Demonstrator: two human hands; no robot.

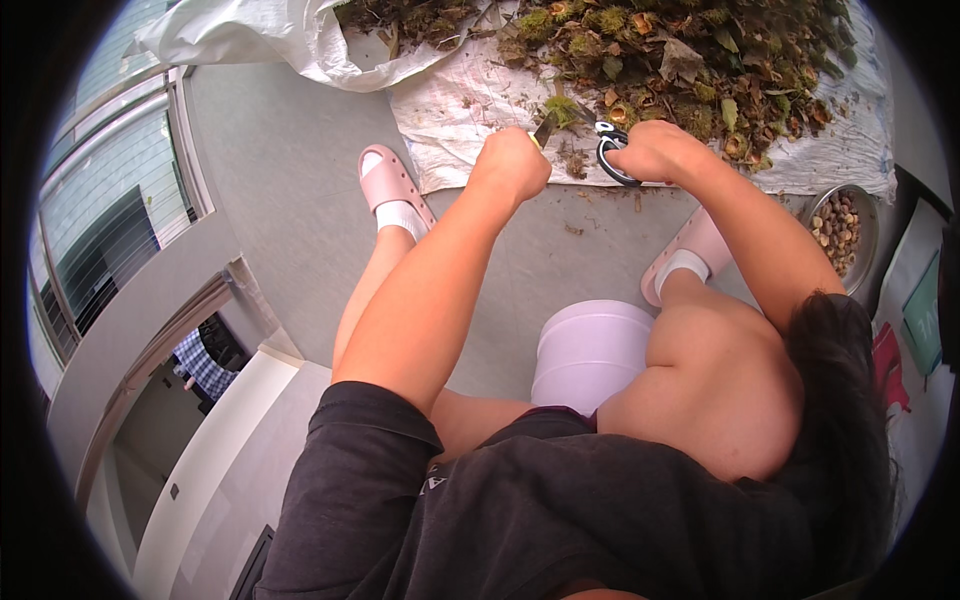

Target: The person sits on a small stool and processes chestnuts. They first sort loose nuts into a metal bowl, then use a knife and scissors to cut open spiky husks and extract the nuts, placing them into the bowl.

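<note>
My left hand [514, 163] is closed around a tool with a dark blade [545, 129] and a bit of yellow at its base; its handle is hidden in the fist. With my right hand [664, 150] I hold scissors [604, 129] by their black and white handle loops. Between the two tool tips lies a green spiny chestnut burr [559, 111] on a white woven plastic sheet [450, 112]. Whether either tip touches the burr I cannot tell. Just beyond my hands rises a large heap of chestnut burrs and dry leaves [675, 67].
At the right, a metal bowl [868, 259] holds many chestnuts. A white woven sack [247, 34] lies open at the upper left. I sit on a pale lilac stool [589, 352], my feet in pink slippers [390, 180] on the grey floor [285, 165]. Windows [112, 217] line the left side.
</note>
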